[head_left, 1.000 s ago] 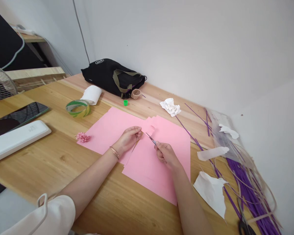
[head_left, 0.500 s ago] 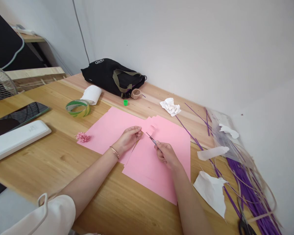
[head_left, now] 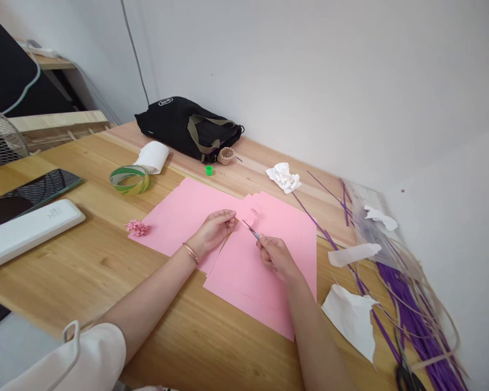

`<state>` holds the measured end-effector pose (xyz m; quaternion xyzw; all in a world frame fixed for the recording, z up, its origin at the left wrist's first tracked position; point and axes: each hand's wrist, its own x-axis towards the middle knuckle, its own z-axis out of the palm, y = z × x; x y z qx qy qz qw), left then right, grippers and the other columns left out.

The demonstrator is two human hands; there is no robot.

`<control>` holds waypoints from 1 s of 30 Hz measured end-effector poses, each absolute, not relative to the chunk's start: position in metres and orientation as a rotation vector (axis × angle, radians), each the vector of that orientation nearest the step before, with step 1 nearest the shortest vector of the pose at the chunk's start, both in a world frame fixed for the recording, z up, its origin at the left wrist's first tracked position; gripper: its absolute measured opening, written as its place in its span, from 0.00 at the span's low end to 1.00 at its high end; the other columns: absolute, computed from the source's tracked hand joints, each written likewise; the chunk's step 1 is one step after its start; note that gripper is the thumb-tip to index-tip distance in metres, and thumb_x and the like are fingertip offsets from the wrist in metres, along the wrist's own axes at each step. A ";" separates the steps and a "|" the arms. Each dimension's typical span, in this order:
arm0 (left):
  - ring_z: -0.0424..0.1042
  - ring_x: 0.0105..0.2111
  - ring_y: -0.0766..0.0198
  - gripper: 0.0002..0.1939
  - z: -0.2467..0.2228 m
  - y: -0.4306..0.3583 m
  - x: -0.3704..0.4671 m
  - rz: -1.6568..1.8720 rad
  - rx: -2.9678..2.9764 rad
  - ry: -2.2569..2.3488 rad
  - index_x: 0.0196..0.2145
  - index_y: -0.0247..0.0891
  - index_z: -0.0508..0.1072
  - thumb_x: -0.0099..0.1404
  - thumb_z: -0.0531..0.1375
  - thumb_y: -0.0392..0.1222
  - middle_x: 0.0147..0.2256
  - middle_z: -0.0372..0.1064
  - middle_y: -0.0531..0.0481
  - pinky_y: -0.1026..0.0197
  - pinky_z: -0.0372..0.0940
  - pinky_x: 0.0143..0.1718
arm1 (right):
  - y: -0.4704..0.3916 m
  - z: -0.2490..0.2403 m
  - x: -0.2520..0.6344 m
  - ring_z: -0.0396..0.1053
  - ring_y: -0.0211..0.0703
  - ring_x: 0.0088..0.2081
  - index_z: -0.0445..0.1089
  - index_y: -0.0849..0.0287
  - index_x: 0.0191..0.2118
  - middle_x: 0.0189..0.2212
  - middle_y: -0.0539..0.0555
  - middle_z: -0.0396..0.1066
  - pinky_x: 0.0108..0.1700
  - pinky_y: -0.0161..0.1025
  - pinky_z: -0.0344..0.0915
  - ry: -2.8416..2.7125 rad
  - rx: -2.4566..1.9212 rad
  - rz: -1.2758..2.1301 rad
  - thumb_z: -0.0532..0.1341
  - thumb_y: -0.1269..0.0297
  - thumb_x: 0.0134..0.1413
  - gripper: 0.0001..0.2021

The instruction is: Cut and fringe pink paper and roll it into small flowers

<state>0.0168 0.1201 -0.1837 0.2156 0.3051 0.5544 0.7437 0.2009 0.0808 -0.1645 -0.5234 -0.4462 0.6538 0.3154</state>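
Observation:
My left hand (head_left: 217, 228) is closed in a pinch at the edge of a small piece of pink paper (head_left: 253, 215), above the larger pink sheets. Small scissors (head_left: 250, 228) sit in my right hand (head_left: 276, 255), their blades pointing up and left toward my left fingertips and the small piece. Under both hands lie pink paper sheets (head_left: 264, 293), overlapping on the wooden table. A fringed pink paper flower (head_left: 137, 227) rests at the left corner of the sheets. The pink piece blends into the sheets, so its outline is hard to make out.
Behind the sheets stand a black bag (head_left: 179, 125), a small woven basket (head_left: 226, 156), a green cap (head_left: 209, 170), a tape roll (head_left: 129, 180) and a white paper roll (head_left: 152, 157). Purple strips (head_left: 415, 320), black-handled scissors (head_left: 407, 377) and crumpled tissue (head_left: 283, 177) lie rightward. A phone (head_left: 32, 196) lies left.

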 end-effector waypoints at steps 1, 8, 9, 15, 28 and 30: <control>0.60 0.22 0.72 0.08 -0.184 0.120 0.017 1.214 0.472 0.668 0.21 0.32 0.71 0.48 0.67 0.35 0.18 0.62 0.54 0.65 0.56 0.27 | 0.081 -0.164 0.201 0.37 0.26 0.11 0.59 0.58 0.23 0.08 0.38 0.46 0.14 0.30 0.33 -1.172 -1.379 1.722 0.61 0.40 0.41 0.24; 0.60 0.22 0.72 0.07 -0.183 0.120 0.016 1.214 0.483 0.668 0.21 0.32 0.71 0.48 0.67 0.35 0.19 0.62 0.54 0.65 0.56 0.27 | 0.080 -0.164 0.201 0.37 0.25 0.11 0.59 0.58 0.23 0.08 0.38 0.46 0.14 0.30 0.33 -1.178 -1.376 1.720 0.61 0.40 0.42 0.24; 0.60 0.22 0.72 0.08 -0.183 0.120 0.016 1.212 0.486 0.667 0.21 0.32 0.71 0.48 0.67 0.35 0.19 0.62 0.54 0.65 0.56 0.27 | 0.080 -0.164 0.201 0.37 0.25 0.11 0.59 0.58 0.23 0.08 0.38 0.46 0.14 0.30 0.33 -1.179 -1.375 1.718 0.61 0.40 0.42 0.24; 0.60 0.22 0.73 0.09 -0.181 0.120 0.017 1.210 0.503 0.674 0.21 0.32 0.71 0.46 0.68 0.36 0.18 0.62 0.54 0.66 0.56 0.27 | 0.080 -0.164 0.201 0.38 0.25 0.11 0.59 0.58 0.23 0.08 0.38 0.46 0.14 0.29 0.34 -1.190 -1.374 1.715 0.60 0.38 0.41 0.25; 0.59 0.21 0.73 0.09 -0.181 0.119 0.018 1.213 0.522 0.683 0.21 0.31 0.71 0.46 0.68 0.36 0.18 0.61 0.55 0.65 0.55 0.27 | 0.080 -0.165 0.201 0.38 0.26 0.11 0.59 0.58 0.23 0.08 0.38 0.46 0.14 0.30 0.34 -1.192 -1.392 1.710 0.60 0.40 0.43 0.23; 0.59 0.21 0.73 0.09 -0.182 0.119 0.018 1.216 0.523 0.681 0.22 0.31 0.70 0.46 0.67 0.36 0.18 0.61 0.54 0.65 0.55 0.27 | 0.080 -0.165 0.201 0.37 0.26 0.11 0.59 0.58 0.23 0.08 0.38 0.46 0.14 0.30 0.34 -1.194 -1.392 1.716 0.60 0.40 0.43 0.23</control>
